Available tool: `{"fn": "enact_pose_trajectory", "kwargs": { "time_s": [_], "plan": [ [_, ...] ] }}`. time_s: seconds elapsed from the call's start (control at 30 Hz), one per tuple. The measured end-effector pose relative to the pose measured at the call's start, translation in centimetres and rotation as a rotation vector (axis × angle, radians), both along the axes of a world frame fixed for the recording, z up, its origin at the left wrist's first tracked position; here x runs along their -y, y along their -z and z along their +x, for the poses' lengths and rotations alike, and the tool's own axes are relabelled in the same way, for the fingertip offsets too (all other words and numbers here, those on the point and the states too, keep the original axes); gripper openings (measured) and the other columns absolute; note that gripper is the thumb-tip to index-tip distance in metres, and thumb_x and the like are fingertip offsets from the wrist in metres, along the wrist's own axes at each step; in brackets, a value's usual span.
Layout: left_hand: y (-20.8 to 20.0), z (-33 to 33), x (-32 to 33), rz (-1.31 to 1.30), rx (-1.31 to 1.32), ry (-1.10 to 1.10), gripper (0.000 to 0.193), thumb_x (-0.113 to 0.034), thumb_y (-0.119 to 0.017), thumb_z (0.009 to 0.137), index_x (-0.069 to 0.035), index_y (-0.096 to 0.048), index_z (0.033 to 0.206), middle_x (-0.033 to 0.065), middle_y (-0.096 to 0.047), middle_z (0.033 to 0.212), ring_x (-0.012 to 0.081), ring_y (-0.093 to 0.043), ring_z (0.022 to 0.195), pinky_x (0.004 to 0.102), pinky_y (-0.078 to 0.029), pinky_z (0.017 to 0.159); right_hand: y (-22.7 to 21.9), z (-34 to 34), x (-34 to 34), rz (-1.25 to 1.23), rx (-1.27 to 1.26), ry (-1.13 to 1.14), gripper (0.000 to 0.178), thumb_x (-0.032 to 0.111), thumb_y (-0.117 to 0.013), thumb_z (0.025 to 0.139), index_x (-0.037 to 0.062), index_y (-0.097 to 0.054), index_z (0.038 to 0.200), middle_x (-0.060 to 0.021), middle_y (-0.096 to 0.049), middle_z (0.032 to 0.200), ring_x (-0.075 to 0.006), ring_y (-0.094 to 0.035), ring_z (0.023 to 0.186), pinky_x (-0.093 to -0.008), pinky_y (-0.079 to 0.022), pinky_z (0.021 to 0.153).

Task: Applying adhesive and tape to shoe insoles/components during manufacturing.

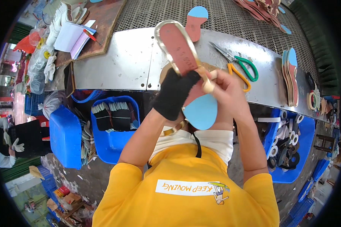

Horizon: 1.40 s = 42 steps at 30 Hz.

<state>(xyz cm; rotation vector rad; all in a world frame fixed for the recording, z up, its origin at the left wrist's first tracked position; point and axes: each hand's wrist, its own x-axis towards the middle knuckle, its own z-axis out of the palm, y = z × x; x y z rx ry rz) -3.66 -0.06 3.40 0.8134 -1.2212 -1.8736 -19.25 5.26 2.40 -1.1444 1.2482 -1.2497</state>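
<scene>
My left hand [174, 90], in a black fingerless glove, grips a reddish-brown shoe insole [180, 47] with a light blue end [201, 111] pointing toward my lap. Shiny gold edging strip [163, 36] runs around the insole's far end. At the insole's right edge, my right hand [225, 89] is bare and pinches the gold strip between thumb and fingers. A loose length of gold strip [174, 129] hangs below my left wrist. Just right of my hands, green-handled scissors [248, 68] and an orange-handled tool [240, 77] lie on the metal bench.
The metal bench [129, 56] borders a mesh surface [231, 22] holding another insole [194, 28]. A stack of insoles [290, 77] stands at right. Blue bins [115, 145] sit below left; another blue bin [291, 176] holds rolls. Papers [70, 38] lie at left.
</scene>
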Motion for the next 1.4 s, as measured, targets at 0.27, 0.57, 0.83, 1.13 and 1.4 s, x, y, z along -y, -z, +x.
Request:
{"fn": "enact_pose_trajectory", "kwargs": {
  "time_s": [0.27, 0.57, 0.83, 1.13, 1.4],
  "plan": [
    [1.5, 1.7, -0.1, -0.587, 0.449, -0.092, 0.018, -0.015, -0.060, 0.088, -0.001, -0.061, 0.099, 0.0126, -0.062, 0.076, 0.0238, -0.060, 0.070, 0.0330, -0.047, 0.066, -0.4, -1.1, 0.4, -0.005, -0.138, 0.094, 0.015, 0.014, -0.065, 0.088, 0.0007, -0.061, 0.084, 0.0052, -0.053, 0.066, -0.0009, -0.045, 0.058, -0.0191, -0.035, 0.051],
    [0.5, 0.9, 0.3, -0.347, 0.368, -0.017, 0.024, -0.026, -0.058, 0.090, -0.002, -0.062, 0.089, 0.0142, -0.057, 0.063, 0.0255, -0.057, 0.057, 0.0375, -0.042, 0.055, 0.5, 0.5, -1.9, -0.181, -0.529, 0.154, 0.027, 0.016, -0.063, 0.089, 0.0003, -0.053, 0.070, -0.0049, -0.044, 0.055, -0.0078, -0.039, 0.050, -0.0293, -0.032, 0.046],
    [0.6, 1.4, -0.4, -0.669, 0.507, 0.215, 0.028, -0.026, -0.057, 0.091, -0.002, -0.062, 0.105, 0.0143, -0.064, 0.076, 0.0256, -0.061, 0.067, 0.0354, -0.047, 0.063, -2.4, -1.0, 2.1, -0.070, -0.068, 0.110, 0.036, 0.027, -0.057, 0.094, 0.0014, -0.058, 0.069, 0.0017, -0.043, 0.053, -0.0033, -0.039, 0.050, -0.0238, -0.028, 0.045],
    [-1.0, 2.0, -0.6, -0.540, 0.507, 0.320, 0.027, -0.026, -0.058, 0.090, 0.000, -0.063, 0.092, 0.0157, -0.059, 0.066, 0.0245, -0.057, 0.058, 0.0352, -0.044, 0.057, -2.9, -3.1, 2.8, -0.015, -0.282, -0.061, 0.034, 0.031, -0.062, 0.091, -0.0011, -0.062, 0.079, -0.0023, -0.054, 0.058, -0.0084, -0.050, 0.051, -0.0235, -0.037, 0.047],
    [1.8, 0.9, -0.6, -0.800, 0.350, 0.167, 0.021, -0.018, -0.062, 0.086, -0.002, -0.064, 0.100, 0.0153, -0.067, 0.085, 0.0275, -0.064, 0.076, 0.0357, -0.049, 0.071, -4.7, -0.1, 2.6, -0.412, -0.643, 0.168, 0.037, 0.020, -0.073, 0.075, -0.0016, -0.064, 0.103, -0.0114, -0.062, 0.072, -0.0197, -0.060, 0.066, -0.0264, -0.047, 0.067]
  ]
}}
